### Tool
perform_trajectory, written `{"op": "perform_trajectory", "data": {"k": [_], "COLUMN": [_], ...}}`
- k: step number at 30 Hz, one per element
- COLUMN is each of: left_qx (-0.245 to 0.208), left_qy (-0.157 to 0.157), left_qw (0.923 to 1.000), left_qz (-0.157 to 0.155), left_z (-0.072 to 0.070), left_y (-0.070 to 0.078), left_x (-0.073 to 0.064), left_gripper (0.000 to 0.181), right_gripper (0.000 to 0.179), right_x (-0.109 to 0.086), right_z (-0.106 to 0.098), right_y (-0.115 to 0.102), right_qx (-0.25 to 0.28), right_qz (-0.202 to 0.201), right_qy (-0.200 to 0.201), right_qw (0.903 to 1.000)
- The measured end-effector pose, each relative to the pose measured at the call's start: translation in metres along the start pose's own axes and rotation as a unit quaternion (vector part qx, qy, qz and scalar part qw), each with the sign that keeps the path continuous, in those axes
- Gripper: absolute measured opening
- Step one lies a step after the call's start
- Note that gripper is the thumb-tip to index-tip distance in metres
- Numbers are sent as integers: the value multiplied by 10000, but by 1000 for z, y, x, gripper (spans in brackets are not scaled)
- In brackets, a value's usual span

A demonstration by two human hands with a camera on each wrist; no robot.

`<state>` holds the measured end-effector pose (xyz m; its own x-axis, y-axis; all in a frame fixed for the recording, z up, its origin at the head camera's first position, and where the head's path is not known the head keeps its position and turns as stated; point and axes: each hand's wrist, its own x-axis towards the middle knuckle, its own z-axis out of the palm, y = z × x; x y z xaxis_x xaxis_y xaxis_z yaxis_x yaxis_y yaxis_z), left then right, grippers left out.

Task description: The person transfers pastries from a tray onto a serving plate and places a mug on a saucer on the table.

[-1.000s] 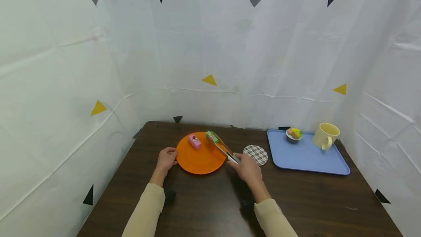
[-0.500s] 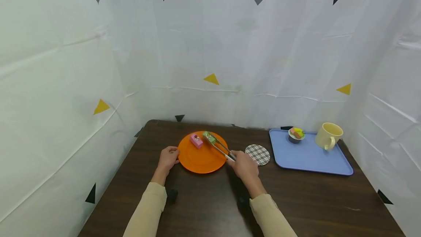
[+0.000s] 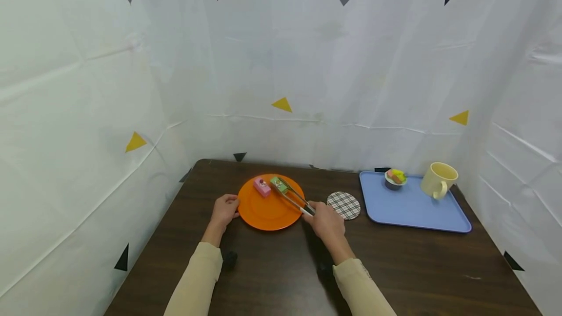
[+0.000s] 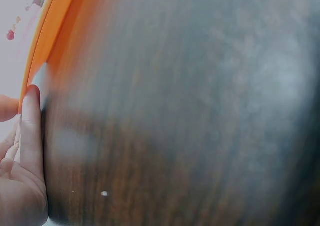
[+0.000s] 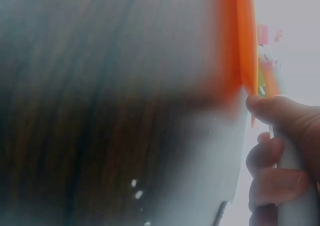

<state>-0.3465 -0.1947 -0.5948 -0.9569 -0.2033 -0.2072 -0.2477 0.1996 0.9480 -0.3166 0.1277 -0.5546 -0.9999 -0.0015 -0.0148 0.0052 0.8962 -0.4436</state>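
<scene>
An orange plate [image 3: 265,216] lies on the dark wooden table, carrying a pink toy cake piece [image 3: 262,187] and a green one [image 3: 277,184] side by side near its far edge. My left hand [image 3: 224,210] pinches the plate's left rim; in the left wrist view the rim runs between thumb and finger [image 4: 31,131]. My right hand [image 3: 327,221] grips a pair of tongs [image 3: 307,211] by the white handle, fingers [image 5: 277,186] curled round it in the right wrist view. The tongs' metal tips reach over the plate and straddle the green cake piece, which still lies on the plate.
A checked round coaster [image 3: 344,205] lies right of the plate. Farther right is a blue tray [image 3: 408,213] with a yellow mug [image 3: 439,180] and a small dark cup of colourful food [image 3: 395,179]. White sheeting [image 3: 263,62] hangs behind the table.
The tongs and green cake piece have moved left, closer to the pink one, mostly in the first half second. The left hand keeps its hold on the rim; the camera view has shifted slightly.
</scene>
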Motion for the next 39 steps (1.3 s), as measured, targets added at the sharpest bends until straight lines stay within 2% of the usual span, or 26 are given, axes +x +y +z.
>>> {"op": "perform_trajectory", "data": {"k": [5, 10, 15, 24, 30, 39], "left_qx": [-14, -12, -26, -31, -23, 13], "left_qy": [-36, -46, -46, -30, -10, -45], "left_qw": [10000, 10000, 9999, 10000, 10000, 10000], "left_qz": [44, 81, 146, 75, 89, 69], "left_z": [-1, -2, -2, 0, 2, 1], "left_y": [-2, -1, 1, 2, 1, -2], "left_x": [-4, -6, -8, -8, -3, 2], "left_gripper": [39, 39, 38, 38, 38, 39], "right_gripper": [44, 52, 55, 63, 73, 82], "right_x": [-2, -3, -6, -16, -27, -42], "right_z": [-1, -4, -6, -18, -33, -54], "right_y": [2, 6, 11, 22, 36, 73], "right_qx": [85, 300, 472, 679, 777, 626], "right_qz": [71, 127, 140, 118, 264, 551], "right_qy": [-167, -282, -277, -211, -56, 111], "right_qw": [9998, 9991, 9984, 9974, 9966, 9965]}}
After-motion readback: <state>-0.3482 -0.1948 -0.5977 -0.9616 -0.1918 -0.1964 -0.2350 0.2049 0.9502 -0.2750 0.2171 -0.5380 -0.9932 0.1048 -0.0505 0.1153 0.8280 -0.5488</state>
